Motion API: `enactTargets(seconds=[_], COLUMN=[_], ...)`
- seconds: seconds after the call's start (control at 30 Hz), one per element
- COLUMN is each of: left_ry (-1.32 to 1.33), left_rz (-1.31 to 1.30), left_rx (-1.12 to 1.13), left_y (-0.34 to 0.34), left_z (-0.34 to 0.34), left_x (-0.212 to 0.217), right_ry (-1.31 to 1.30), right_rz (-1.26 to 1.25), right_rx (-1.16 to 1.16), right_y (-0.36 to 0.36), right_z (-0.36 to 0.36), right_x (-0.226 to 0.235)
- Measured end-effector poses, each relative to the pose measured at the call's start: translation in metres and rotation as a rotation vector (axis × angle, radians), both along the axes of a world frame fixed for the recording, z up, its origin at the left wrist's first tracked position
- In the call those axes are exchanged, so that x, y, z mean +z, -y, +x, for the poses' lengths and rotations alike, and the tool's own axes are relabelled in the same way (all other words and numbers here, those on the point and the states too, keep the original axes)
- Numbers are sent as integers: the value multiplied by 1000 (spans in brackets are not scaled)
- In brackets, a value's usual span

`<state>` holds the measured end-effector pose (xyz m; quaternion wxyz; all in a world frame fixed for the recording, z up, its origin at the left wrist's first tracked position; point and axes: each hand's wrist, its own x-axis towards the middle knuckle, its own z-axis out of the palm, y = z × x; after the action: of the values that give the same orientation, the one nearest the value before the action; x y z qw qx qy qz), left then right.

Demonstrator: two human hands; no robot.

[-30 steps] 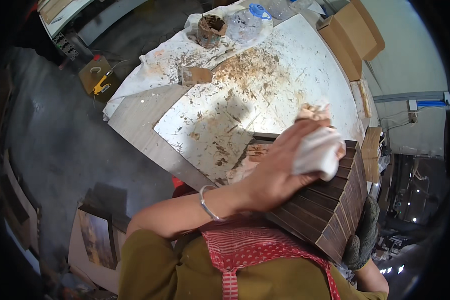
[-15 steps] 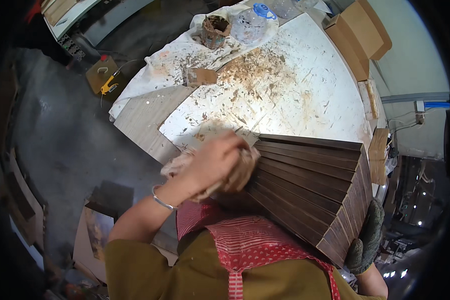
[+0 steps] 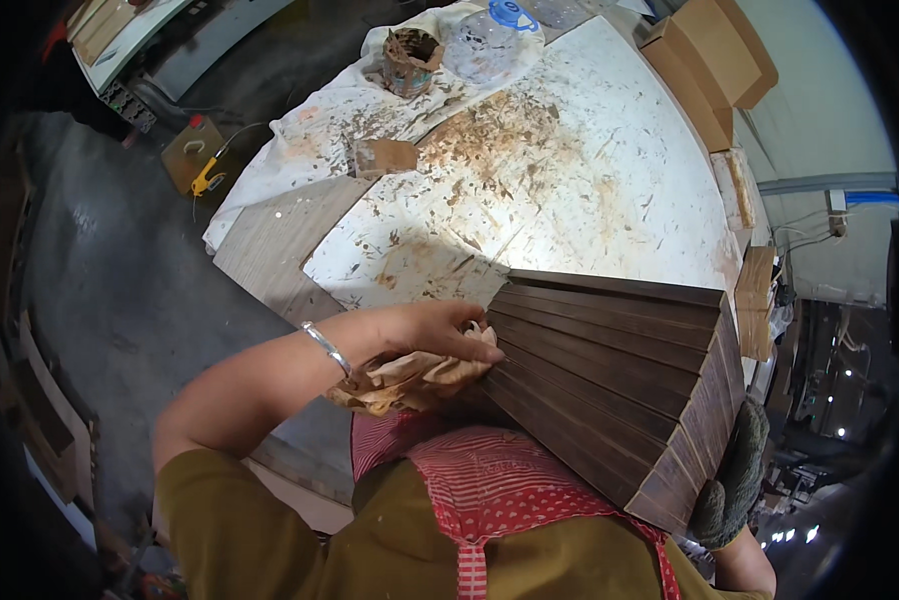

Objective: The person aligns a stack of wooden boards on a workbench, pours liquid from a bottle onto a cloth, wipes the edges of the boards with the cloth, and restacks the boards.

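A dark brown slatted wooden piece [image 3: 610, 365] lies slanted in front of me, its far edge over the white table. Its long ridges fan out toward the paler end edge on the right. My left hand [image 3: 440, 330], bare and with a silver bangle at the wrist, is closed on a crumpled tan-stained cloth [image 3: 400, 382] at the left end of the slats. At the opposite end, my right hand [image 3: 738, 475] in a dark grey knit glove grips the wooden piece, thumb on the near side. Its other fingers are partly hidden.
The white tabletop [image 3: 660, 180] is smeared with brown stain. A stain-caked can [image 3: 410, 65], a clear plastic jug with a blue lid [image 3: 510, 14] and a small brown block [image 3: 385, 157] stand toward the back. An open cardboard box [image 3: 705, 65] sits at the right.
My left hand has turned over with the cloth, its elbow swinging out to the left, and stays by the left end of the slats. My right hand keeps its hold.
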<state>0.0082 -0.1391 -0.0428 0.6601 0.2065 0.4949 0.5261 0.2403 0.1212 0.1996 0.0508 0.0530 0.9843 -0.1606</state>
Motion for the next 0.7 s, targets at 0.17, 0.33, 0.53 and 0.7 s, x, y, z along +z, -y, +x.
enactTargets(seconds=[0.17, 0.33, 0.53, 0.7], left_ry=[118, 213, 331, 324], left_rz=[65, -59, -167, -75], left_rx=[-49, -239, -248, -282], left_y=[-6, -11, -11, -17], left_z=[-9, -21, -26, -29], left_x=[-9, -11, 12, -2], right_ry=[-43, 44, 38, 61], right_rz=[19, 104, 57, 23], right_rx=[0, -8, -61, -138], right_y=[-5, -2, -1, 3], right_z=[10, 4, 5, 7], right_x=[-3, 3, 3, 6])
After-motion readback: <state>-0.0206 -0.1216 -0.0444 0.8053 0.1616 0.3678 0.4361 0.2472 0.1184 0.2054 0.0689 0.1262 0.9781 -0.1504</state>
